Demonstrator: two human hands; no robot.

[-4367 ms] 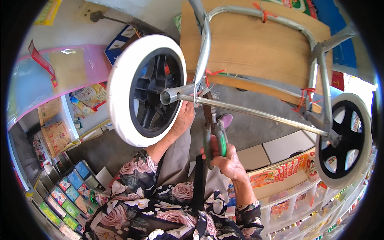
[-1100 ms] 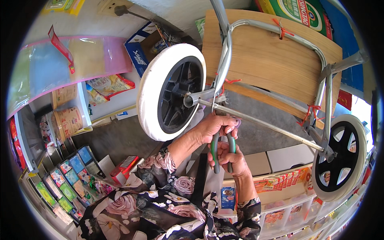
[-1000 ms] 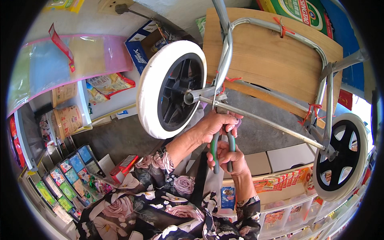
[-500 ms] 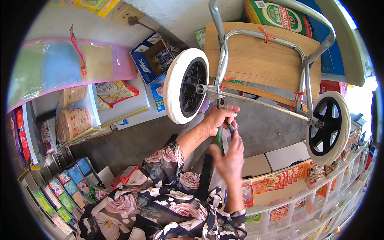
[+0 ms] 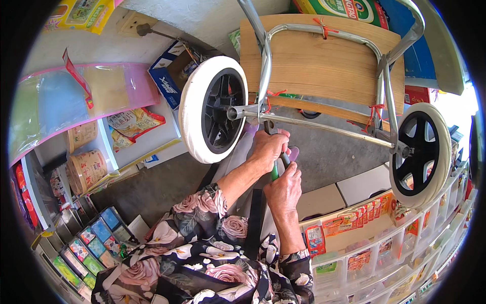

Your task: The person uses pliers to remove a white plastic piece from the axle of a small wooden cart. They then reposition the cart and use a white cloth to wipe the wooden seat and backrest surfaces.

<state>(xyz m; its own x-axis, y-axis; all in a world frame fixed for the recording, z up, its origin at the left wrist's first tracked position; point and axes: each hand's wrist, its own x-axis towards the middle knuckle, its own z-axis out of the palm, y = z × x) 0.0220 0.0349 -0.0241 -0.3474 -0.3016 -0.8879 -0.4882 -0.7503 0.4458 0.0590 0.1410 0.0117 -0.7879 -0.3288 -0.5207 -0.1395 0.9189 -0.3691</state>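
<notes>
Both of my hands hold a pair of pliers (image 5: 275, 173) with green on the handles. My left hand (image 5: 267, 149) is closed round the tool just below its dark head, and my right hand (image 5: 284, 189) is wrapped round the handles lower down. The head of the pliers touches or sits right beside the thin metal axle rod (image 5: 324, 128) of an upturned cart frame (image 5: 264, 71). A white-rimmed wheel (image 5: 190, 111) with a black hub is left of my left hand; a second wheel (image 5: 443, 152) is at the rod's right end. My fingers hide what the jaws grip.
A wooden board (image 5: 324, 66) is tied to the frame with red ties. On the left are a shelf with tubs (image 5: 87, 167) and a blue box (image 5: 164, 78). Clear plastic bins (image 5: 362, 268) of packets line the lower right. Grey floor (image 5: 334, 157) shows beneath the frame.
My right hand, loosely spread by the handles before, has closed round them. The frame and wheels appear slightly farther left and higher in the view.
</notes>
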